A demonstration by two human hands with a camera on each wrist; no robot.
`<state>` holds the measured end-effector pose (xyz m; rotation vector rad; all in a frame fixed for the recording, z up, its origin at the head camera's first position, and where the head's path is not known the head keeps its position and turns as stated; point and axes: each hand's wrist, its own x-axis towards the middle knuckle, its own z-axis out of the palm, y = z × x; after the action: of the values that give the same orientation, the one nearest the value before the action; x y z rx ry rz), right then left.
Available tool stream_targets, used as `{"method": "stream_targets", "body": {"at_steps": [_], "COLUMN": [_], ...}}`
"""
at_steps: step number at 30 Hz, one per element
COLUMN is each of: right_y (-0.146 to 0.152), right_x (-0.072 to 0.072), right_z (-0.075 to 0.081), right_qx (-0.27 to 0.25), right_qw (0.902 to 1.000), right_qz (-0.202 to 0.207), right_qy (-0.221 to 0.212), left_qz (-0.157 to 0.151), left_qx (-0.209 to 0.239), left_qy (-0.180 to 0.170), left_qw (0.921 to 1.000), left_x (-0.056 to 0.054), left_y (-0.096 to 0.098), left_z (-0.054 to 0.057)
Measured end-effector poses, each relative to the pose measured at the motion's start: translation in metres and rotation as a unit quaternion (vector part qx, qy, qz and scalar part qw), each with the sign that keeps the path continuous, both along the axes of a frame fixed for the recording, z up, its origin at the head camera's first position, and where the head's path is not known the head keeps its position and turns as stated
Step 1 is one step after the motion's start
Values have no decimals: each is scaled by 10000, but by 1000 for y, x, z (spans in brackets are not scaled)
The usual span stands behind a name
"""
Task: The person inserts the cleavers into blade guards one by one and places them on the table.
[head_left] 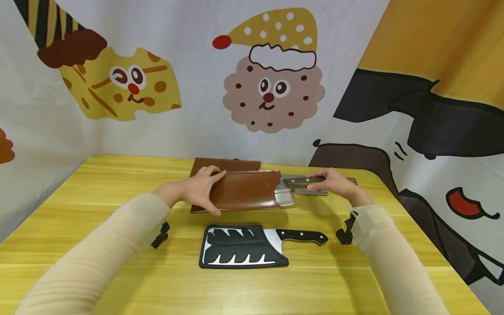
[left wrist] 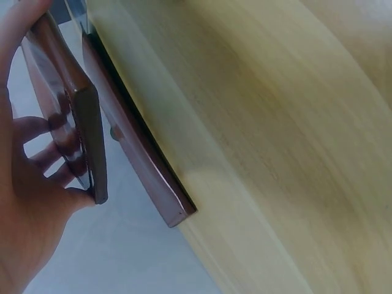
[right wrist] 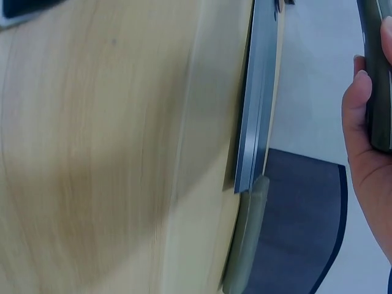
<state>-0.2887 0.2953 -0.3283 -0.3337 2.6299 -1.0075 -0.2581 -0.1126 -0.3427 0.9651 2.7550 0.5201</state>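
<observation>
My left hand holds a brown leather sheath by its left end, thumb at the lower edge and fingers at the upper. In the left wrist view, the sheath stands raised off the table between thumb and fingers. My right hand grips the wooden handle of a cleaver. Most of that cleaver's blade is hidden inside the sheath, with a shiny strip showing at its mouth. The handle lies across the right palm in the right wrist view.
Behind lie a second brown sheath and another cleaver, its blade bare. A black-handled cleaver in a black-and-white blade cover lies in front. A printed curtain hangs behind the wooden table.
</observation>
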Motion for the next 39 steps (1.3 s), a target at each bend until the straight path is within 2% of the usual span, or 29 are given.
{"method": "stream_targets", "body": {"at_steps": [7,18,26,33,39], "right_y": [-10,-23,-40,-45,-46], "right_x": [0,0,-2,0,1], "right_z": [-4,-9,-14,-20,-25], "right_qx": [-250,-392,-537,-494,-99], "right_qw": [9997,9992,9981,9979,9970], "right_qz": [14,-29,300,418,655], "right_qy": [5,26,-16,-90,-407], "left_qz": [53,137,75,111,-40], "left_qx": [45,22,-13,-197,-194], "left_qy": [11,148,141,111,161], "left_qw": [10000,9998,9999,9997,9997], "left_x": [0,-7,-6,-7,-8], "left_y": [5,9,12,10,7], "left_z": [0,-5,-7,-16,-28]}}
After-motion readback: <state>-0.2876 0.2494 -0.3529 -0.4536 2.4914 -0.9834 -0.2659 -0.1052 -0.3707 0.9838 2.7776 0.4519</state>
